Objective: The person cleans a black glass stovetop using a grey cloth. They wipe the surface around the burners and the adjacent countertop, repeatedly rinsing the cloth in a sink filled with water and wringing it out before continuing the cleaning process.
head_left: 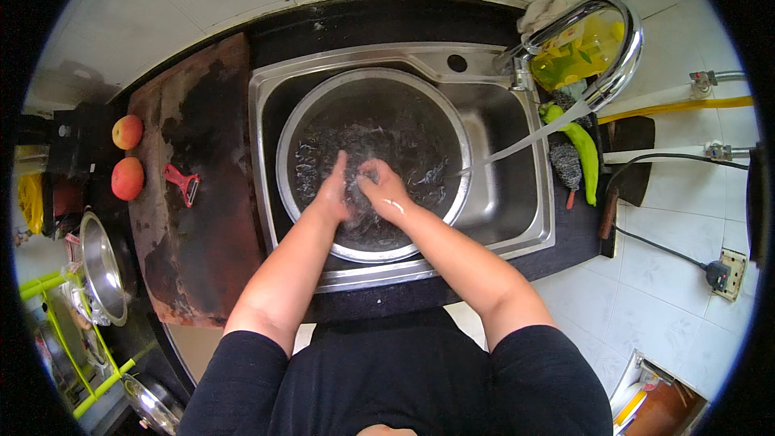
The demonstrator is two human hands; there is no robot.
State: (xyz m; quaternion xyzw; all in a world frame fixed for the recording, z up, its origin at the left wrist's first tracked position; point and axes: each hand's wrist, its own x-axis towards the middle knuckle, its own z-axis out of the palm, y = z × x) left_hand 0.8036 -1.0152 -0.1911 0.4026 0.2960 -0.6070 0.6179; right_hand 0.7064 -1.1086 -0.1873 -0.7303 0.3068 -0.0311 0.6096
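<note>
A wide round metal basin (pixel 285 173) full of rippling water stands in the steel sink. Both hands are over its middle, wet and close together. My left hand (pixel 333 190) has its fingers stretched out and holds nothing I can see. Beside it, the fingers of my right hand (pixel 386 191) are curled in; whatever they hold, if anything, is hidden by splashing water. From the curved chrome faucet (pixel 630 32) a stream of water (pixel 525 142) runs down to the basin's right side.
On the left lies a stained brown board (pixel 190 266) with a red peeler (pixel 184 184) and two apples (pixel 127 132). Right of the steel sink (pixel 492 194) are a green pepper (pixel 583 149), a scouring ball (pixel 565 163), a yellow-green bottle (pixel 575 52) and a cleaver (pixel 630 163).
</note>
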